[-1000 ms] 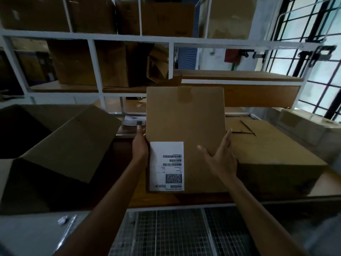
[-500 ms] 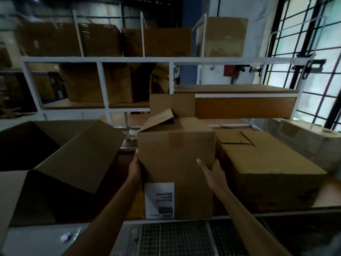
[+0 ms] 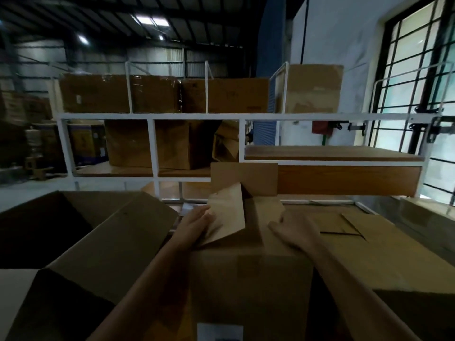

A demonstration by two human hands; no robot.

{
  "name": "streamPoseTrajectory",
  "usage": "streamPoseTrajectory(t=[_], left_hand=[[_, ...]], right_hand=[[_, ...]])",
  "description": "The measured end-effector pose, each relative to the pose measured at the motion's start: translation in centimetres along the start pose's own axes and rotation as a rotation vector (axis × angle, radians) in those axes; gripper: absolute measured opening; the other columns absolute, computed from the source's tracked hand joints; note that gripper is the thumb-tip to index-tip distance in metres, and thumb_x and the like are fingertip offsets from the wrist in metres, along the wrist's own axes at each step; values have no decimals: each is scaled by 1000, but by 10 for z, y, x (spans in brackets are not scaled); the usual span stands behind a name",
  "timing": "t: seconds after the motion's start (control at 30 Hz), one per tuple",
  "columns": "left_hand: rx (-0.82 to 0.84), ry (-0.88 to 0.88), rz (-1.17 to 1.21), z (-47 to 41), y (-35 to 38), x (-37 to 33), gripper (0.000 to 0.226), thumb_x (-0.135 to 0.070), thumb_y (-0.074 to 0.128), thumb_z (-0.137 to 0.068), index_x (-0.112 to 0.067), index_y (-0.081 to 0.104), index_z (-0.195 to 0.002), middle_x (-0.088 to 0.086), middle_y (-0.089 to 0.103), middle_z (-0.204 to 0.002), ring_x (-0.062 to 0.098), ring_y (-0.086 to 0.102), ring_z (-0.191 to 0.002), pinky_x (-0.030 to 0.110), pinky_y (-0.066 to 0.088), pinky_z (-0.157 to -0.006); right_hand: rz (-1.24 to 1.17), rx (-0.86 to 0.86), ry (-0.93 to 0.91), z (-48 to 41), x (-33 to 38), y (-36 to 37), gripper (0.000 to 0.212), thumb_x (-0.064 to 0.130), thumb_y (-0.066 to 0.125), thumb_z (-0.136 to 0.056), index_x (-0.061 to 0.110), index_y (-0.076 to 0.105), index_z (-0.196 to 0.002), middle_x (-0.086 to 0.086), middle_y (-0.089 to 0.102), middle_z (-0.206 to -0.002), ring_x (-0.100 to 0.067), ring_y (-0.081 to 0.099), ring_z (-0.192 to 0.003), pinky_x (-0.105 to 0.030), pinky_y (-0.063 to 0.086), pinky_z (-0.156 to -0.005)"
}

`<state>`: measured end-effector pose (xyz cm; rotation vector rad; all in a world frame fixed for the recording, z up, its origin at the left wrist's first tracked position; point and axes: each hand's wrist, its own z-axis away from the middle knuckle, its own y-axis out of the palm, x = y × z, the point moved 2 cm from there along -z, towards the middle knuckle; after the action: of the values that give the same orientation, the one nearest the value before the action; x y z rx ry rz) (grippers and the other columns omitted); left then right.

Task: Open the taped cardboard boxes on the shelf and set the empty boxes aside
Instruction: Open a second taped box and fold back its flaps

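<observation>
Two hands are at the top of one box, and the fingers (image 3: 205, 212) of the left hand (image 3: 195, 225) curl round the near edge of the left flap (image 3: 227, 215), gripping it so that it stands tilted up and away from the opening. The right hand (image 3: 294, 228) lies on the right flap (image 3: 268, 217), its fingers reaching toward that flap's ragged inner edge. In this dim light I cannot tell whether they pinch it or only press on it. Both flaps belong to the box (image 3: 251, 279) at lower centre of the frame, between the two forearms, with a white label (image 3: 219, 332) at the bottom edge. Its rear flap (image 3: 243, 178) stands upright behind the hands. The opening runs from the viewer toward the back, so each flap hinges on its own side: left flap outward to the left, right flap outward to the right. The right flap looks the lower of the two, so it likely needs the next lift, and the right hand is already on it. An open box (image 3: 98, 242) gapes at lower left. A closed box (image 3: 369, 254) sits just beside the right forearm. Beyond, the white shelf (image 3: 172, 116) carries more cartons across the upper half.
</observation>
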<state>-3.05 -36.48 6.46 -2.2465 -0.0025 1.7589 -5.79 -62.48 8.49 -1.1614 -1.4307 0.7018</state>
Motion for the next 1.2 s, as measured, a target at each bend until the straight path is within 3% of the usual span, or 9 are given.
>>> streamPoseTrajectory(t=[0.17,0.3,0.4,0.53,0.63,0.77,0.87,1.03,1.2], left_hand=[[41,194,-646,-9,34,-43,42,-40,54,-96,-27,48,-136,-10,50,-126,4,48,-106,17,36,-72],[365,356,-839,-12,91,-71,34,-37,55,-96,-21,58,-126,-6,64,-107,1,55,-81,15,38,-68],[502,282,-1007,-27,115,-75,33,-34,46,-100,-15,59,-123,1,61,-100,8,52,-78,23,40,-71],[555,52,-1206,-49,114,-93,19,-28,46,-99,-19,57,-87,2,59,-91,11,54,-76,27,42,-69],[503,-43,-1312,-59,93,-113,18,-30,48,-98,-15,57,-104,3,57,-100,15,56,-87,32,44,-80],[445,-224,-1348,-63,32,-101,33,-33,51,-97,-15,54,-125,7,57,-124,23,56,-112,39,45,-97],[411,-324,-1237,-57,-10,-62,33,-36,52,-97,-16,53,-123,5,55,-123,22,55,-111,33,46,-83],[238,-350,-698,-42,-28,8,46,-41,47,-98,-17,41,-137,10,49,-134,30,50,-121,50,43,-101],[139,-224,-666,-43,-21,26,40,-35,41,-102,-12,45,-135,12,53,-132,25,52,-119,42,40,-102]], right_hand=[[214,111,-56,-9,25,25,35,53,44,-95,23,59,-103,-4,63,-105,-26,57,-101,-47,45,-92],[211,179,-18,-9,15,34,48,33,59,-92,24,46,-137,-8,45,-141,-35,40,-129,-48,40,-104],[186,182,-2,-8,8,32,50,29,54,-96,16,40,-143,-12,42,-145,-35,36,-135,-44,39,-108],[216,219,-18,-9,10,34,47,46,42,-97,29,41,-141,-6,41,-145,-35,39,-131,-45,40,-104],[259,227,-50,-6,10,35,59,62,30,-87,31,42,-136,-4,47,-138,-35,42,-126,-49,40,-100],[169,80,-46,2,11,37,45,62,28,-88,30,56,-103,-3,59,-110,-34,52,-112,-52,45,-90],[149,77,-38,-8,3,50,58,70,4,-73,33,47,-84,0,58,-99,-32,55,-106,-55,43,-91],[144,86,-12,0,11,41,53,65,21,-83,29,55,-104,-4,59,-116,-36,51,-117,-54,43,-95],[123,125,-2,-9,7,45,53,65,23,-85,30,54,-110,-4,59,-124,-36,50,-122,-57,42,-98]])
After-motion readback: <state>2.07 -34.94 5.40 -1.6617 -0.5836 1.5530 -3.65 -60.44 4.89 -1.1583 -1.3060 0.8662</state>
